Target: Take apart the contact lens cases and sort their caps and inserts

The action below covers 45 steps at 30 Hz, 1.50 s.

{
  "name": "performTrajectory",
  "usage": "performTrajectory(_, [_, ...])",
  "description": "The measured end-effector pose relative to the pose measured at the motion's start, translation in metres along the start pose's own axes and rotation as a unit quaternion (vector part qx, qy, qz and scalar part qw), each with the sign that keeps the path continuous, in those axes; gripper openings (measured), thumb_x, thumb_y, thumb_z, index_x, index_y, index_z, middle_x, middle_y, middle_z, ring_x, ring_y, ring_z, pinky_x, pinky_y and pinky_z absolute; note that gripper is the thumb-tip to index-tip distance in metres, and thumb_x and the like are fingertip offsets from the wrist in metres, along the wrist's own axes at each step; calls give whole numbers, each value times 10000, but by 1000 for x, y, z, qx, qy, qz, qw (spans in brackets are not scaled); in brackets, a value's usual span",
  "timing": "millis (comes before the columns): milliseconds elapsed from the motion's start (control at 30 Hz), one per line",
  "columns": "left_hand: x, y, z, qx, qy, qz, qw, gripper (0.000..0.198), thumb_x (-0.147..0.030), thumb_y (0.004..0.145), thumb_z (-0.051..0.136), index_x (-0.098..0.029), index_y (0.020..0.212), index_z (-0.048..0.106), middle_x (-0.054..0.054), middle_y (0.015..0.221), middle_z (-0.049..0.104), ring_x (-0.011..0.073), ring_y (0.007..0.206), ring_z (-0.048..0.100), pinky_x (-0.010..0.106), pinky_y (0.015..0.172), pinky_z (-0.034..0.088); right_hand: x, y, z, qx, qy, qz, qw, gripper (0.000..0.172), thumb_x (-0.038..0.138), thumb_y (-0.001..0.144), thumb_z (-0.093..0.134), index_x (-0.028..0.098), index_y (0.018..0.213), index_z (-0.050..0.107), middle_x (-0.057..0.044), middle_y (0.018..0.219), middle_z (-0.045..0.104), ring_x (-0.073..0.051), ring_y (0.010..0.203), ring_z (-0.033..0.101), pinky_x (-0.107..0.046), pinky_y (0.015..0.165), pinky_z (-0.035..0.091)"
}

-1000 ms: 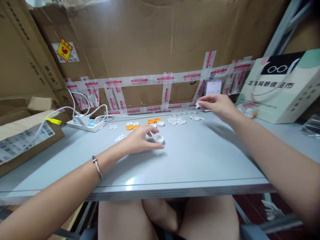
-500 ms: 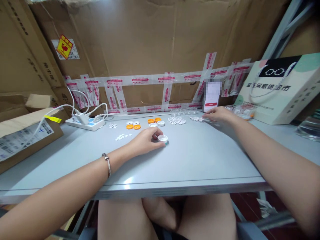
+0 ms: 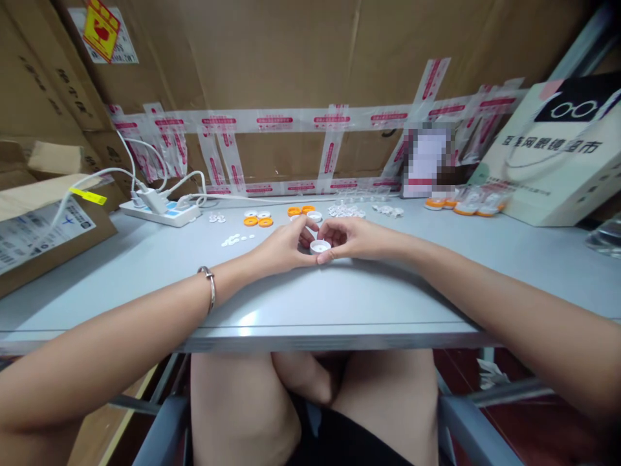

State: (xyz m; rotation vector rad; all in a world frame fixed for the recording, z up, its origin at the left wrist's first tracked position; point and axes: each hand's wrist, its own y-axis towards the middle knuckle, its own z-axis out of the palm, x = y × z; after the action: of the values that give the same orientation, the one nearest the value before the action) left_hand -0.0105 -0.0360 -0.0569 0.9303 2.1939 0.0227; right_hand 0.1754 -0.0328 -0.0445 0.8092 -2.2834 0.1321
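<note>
A small round white cap-like part [image 3: 321, 246] with its open side up is between my two hands near the middle of the table. My left hand [image 3: 290, 246] is closed on its left side, thumb in front and fingers behind. My right hand [image 3: 355, 238] grips it from the right, thumb at the front rim. Whether my right fingers also hold a small piece, I cannot make out. Just behind are orange rings [image 3: 301, 211], a white ring [image 3: 314, 217] and a pile of small clear-white pieces [image 3: 346, 211]. Farther right lie several similar small pieces [image 3: 388, 211].
To the left are white discs [image 3: 235, 240], orange and white rings [image 3: 259, 221], a power strip [image 3: 167, 212] with cables and a cardboard box [image 3: 53, 223]. A phone [image 3: 427, 162] leans at the back. Orange-and-clear assembled parts [image 3: 478, 202] lie beside a paper bag [image 3: 548, 155].
My right hand has come from the small pieces near the phone to the white cap-like part in my left hand. The camera view has tilted down slightly.
</note>
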Motion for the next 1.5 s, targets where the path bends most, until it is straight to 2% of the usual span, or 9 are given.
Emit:
performTrajectory(300, [2, 2, 1, -4, -6, -7, 1000, 427, -347, 667, 655, -170, 1001, 457, 41, 857, 579, 148, 781, 570, 293, 697, 474, -5, 0, -3, -1, 18, 8, 1000, 394, 468, 567, 687, 163, 801, 601, 8, 683, 564, -101, 606, 471, -220, 526, 341])
performTrajectory(633, [0, 1, -5, 28, -66, -21, 997, 417, -221, 652, 650, -167, 1005, 433, 46, 869, 606, 144, 813, 584, 318, 756, 470, -6, -1, -12, -21, 99, -1, 995, 367, 445, 633, 655, 153, 855, 646, -24, 757, 639, -116, 656, 537, -245, 589, 408])
performTrajectory(800, [1, 0, -19, 94, -51, -14, 994, 336, -254, 668, 643, -170, 958, 496, 55, 925, 602, 143, 854, 572, 328, 810, 461, -16, 2, -15, -128, 129, 32, 983, 335, 400, 645, 663, 188, 904, 651, -45, 876, 663, -140, 733, 579, -276, 673, 457])
performTrajectory(933, [-2, -2, -32, 158, -12, -9, 987, 275, -336, 712, 606, -181, 930, 542, 43, 946, 611, 149, 867, 573, 324, 811, 461, -27, 13, -6, -165, 13, 49, 985, 376, 294, 602, 703, 157, 938, 606, -45, 797, 627, -142, 688, 554, -293, 680, 452])
performTrajectory(1100, [-3, -3, -33, 149, 3, 1, 989, 281, -344, 709, 612, -178, 926, 543, 38, 931, 616, 146, 852, 575, 310, 793, 465, -33, 27, 6, -200, -94, 26, 975, 362, 349, 616, 687, 165, 885, 530, -9, 721, 565, -137, 647, 506, -268, 615, 398])
performTrajectory(1267, [2, -2, -30, 134, -1, 2, 991, 315, -341, 698, 626, -170, 947, 539, 45, 915, 619, 150, 839, 585, 319, 780, 479, -31, 26, 8, -250, -40, 37, 967, 348, 384, 594, 702, 179, 736, 458, 33, 625, 484, -105, 573, 440, -239, 549, 344])
performTrajectory(1333, [2, -1, -30, 132, -6, -3, 991, 327, -336, 690, 634, -165, 953, 540, 47, 921, 622, 152, 847, 589, 324, 789, 482, -26, 21, 6, -213, 11, 19, 977, 344, 418, 613, 682, 178, 711, 456, 30, 630, 482, -97, 572, 434, -234, 544, 343])
performTrajectory(1400, [1, -1, -31, 135, -5, -5, 991, 322, -339, 685, 638, -154, 936, 554, 46, 911, 629, 154, 845, 592, 324, 790, 482, -20, 14, 4, -136, 63, -4, 989, 352, 455, 630, 660, 171, 734, 479, 27, 641, 482, -93, 576, 436, -233, 546, 347])
performTrajectory(1500, [-1, -1, -32, 139, 3, -2, 990, 309, -358, 685, 636, -137, 896, 588, 44, 884, 641, 154, 831, 594, 305, 781, 482, -13, 5, 4, -43, 73, -28, 996, 407, 460, 580, 698, 163, 795, 520, 28, 670, 470, -93, 604, 433, -229, 553, 343])
